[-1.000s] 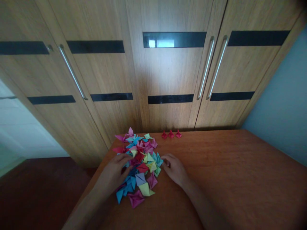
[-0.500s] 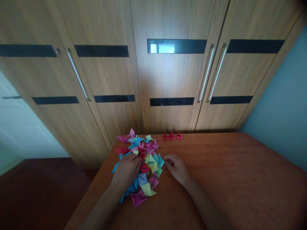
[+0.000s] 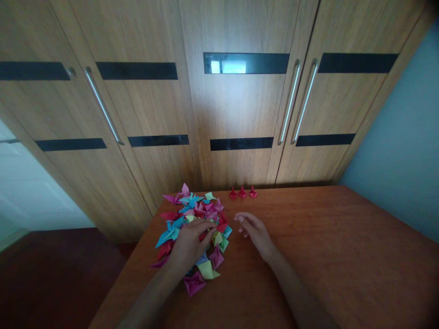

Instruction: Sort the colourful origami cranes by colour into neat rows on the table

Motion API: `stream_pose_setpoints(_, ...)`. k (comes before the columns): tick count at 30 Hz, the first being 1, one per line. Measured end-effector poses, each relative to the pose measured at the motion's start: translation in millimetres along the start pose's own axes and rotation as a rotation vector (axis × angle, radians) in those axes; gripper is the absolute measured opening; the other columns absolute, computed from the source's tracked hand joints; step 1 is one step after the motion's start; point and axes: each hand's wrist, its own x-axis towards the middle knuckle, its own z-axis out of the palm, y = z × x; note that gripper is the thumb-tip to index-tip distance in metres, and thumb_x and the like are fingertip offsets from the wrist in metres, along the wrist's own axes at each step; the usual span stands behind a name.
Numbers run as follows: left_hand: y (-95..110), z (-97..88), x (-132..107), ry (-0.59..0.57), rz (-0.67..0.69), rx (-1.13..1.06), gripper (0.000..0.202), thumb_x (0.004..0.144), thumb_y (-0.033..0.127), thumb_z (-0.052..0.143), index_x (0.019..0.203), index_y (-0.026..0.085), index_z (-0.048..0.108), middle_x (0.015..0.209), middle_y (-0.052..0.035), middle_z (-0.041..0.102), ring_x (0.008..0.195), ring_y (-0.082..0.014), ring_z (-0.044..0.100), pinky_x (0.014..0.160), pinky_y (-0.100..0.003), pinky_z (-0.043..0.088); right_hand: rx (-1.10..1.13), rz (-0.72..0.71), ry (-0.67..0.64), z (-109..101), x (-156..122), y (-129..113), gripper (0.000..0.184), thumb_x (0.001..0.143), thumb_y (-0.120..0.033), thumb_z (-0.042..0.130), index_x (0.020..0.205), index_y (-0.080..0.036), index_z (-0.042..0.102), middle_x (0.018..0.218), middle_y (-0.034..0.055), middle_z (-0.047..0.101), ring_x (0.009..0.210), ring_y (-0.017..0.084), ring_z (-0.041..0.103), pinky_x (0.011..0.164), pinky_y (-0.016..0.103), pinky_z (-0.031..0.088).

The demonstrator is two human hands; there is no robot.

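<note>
My left hand is above a heap of colourful folded-paper cranes, its thumb and fingers pinching a red origami crane at the heap's right side. My right hand is just right of that crane, a small gap away, with fingers curved, apart and holding nothing. Around the left hand lie a light-blue crane, a pale-yellow crane, a purple crane and a magenta crane. Part of the heap is hidden under the left hand and forearm.
Three red cranes stand in a row by the back edge of the brown wooden table. Behind it rises a wooden wardrobe with metal handles. A blue wall is at the right.
My left hand has moved right across the heap, carrying a red crane toward my right hand. My right hand's fingers have spread a little. The view has shifted slightly.
</note>
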Motion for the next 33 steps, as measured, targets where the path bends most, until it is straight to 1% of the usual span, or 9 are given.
stream_pose_setpoints(2, 5, 8.7, 2, -0.038, 0.026, -0.046, 0.017, 0.086, 0.021, 0.053, 0.09, 0.024, 0.068, 0.093, -0.0025, 0.071, 0.088, -0.0173, 0.064, 0.083, -0.029, 0.049, 0.121, 0.031, -0.042, -1, -2, -5, 0.039, 0.08, -0.053, 0.054, 0.101, -0.022, 0.064, 0.102, 0.0051, 0.066, 0.065, 0.012, 0.056, 0.052, 0.02, 0.039)
stream_pose_setpoints(8, 17, 28.8, 11, -0.079, 0.066, -0.119, 0.016, 0.084, 0.017, 0.056, 0.09, 0.024, 0.069, 0.092, -0.0013, 0.072, 0.089, -0.0166, 0.064, 0.083, -0.028, 0.047, 0.28, 0.071, -0.08, -5, -2, -1, 0.031, 0.075, -0.048, 0.063, 0.088, -0.019, 0.065, 0.082, 0.0029, 0.064, 0.066, 0.012, 0.055, 0.056, 0.02, 0.041)
stream_pose_setpoints(12, 23, 34.2, 18, -0.113, 0.046, -0.199, 0.016, 0.084, 0.019, 0.056, 0.092, 0.024, 0.07, 0.09, -0.0015, 0.072, 0.083, -0.0157, 0.064, 0.078, -0.026, 0.048, 0.328, 0.082, -0.041, -9, 2, -1, 0.03, 0.073, -0.048, 0.065, 0.081, -0.019, 0.063, 0.079, 0.0026, 0.063, 0.07, 0.013, 0.056, 0.061, 0.022, 0.045)
stream_pose_setpoints(18, 30, 36.5, 32, -0.165, -0.025, -0.339, 0.015, 0.081, 0.022, 0.06, 0.09, 0.022, 0.071, 0.086, -0.0014, 0.073, 0.077, -0.0151, 0.064, 0.075, -0.025, 0.049, 0.393, 0.093, 0.012, -17, 5, -2, 0.032, 0.069, -0.046, 0.069, 0.086, -0.02, 0.064, 0.086, 0.0039, 0.064, 0.075, 0.014, 0.058, 0.064, 0.024, 0.047)
stream_pose_setpoints(22, 31, 47.4, 46, -0.181, -0.061, -0.422, 0.013, 0.079, 0.023, 0.061, 0.087, 0.02, 0.071, 0.084, -0.0005, 0.073, 0.075, -0.0144, 0.064, 0.07, -0.022, 0.049, 0.474, 0.104, 0.064, -26, 11, 3, 0.029, 0.067, -0.042, 0.071, 0.086, -0.02, 0.065, 0.089, 0.0041, 0.065, 0.076, 0.015, 0.059, 0.064, 0.025, 0.047)
stream_pose_setpoints(24, 30, 58.1, 57, -0.177, -0.059, -0.438, 0.013, 0.08, 0.022, 0.061, 0.087, 0.019, 0.071, 0.081, -0.0005, 0.073, 0.072, -0.0138, 0.064, 0.067, -0.021, 0.048, 0.523, 0.098, 0.14, -33, 16, 9, 0.029, 0.066, -0.04, 0.071, 0.087, -0.02, 0.066, 0.09, 0.0042, 0.066, 0.075, 0.015, 0.059, 0.062, 0.025, 0.047)
stream_pose_setpoints(26, 29, 71.2, 74, -0.175, -0.017, -0.411, 0.014, 0.08, 0.021, 0.06, 0.088, 0.018, 0.071, 0.081, -0.0008, 0.073, 0.072, -0.0134, 0.065, 0.066, -0.021, 0.048, 0.528, 0.083, 0.268, -41, 21, 15, 0.028, 0.066, -0.038, 0.07, 0.087, -0.019, 0.066, 0.085, 0.0035, 0.066, 0.069, 0.013, 0.057, 0.058, 0.023, 0.045)
stream_pose_setpoints(30, 32, 98.4, 118, -0.152, 0.154, -0.171, 0.016, 0.083, 0.019, 0.057, 0.091, 0.019, 0.071, 0.086, -0.0008, 0.072, 0.076, -0.0129, 0.064, 0.07, -0.021, 0.047, 0.357, 0.037, 0.516, -51, 29, 27, 0.023, 0.066, -0.031, 0.065, 0.085, -0.019, 0.064, 0.071, -0.0011, 0.061, 0.055, 0.009, 0.05, 0.048, 0.019, 0.037)
stream_pose_setpoints(33, 36, 117.7, 154, -0.129, 0.197, -0.067, 0.017, 0.083, 0.016, 0.055, 0.087, 0.02, 0.072, 0.088, -0.0022, 0.071, 0.082, -0.0149, 0.062, 0.075, -0.024, 0.045, 0.209, 0.03, 0.549, -51, 32, 33, 0.024, 0.067, -0.028, 0.059, 0.089, -0.019, 0.061, 0.073, -0.0014, 0.062, 0.053, 0.01, 0.049, 0.047, 0.021, 0.037)
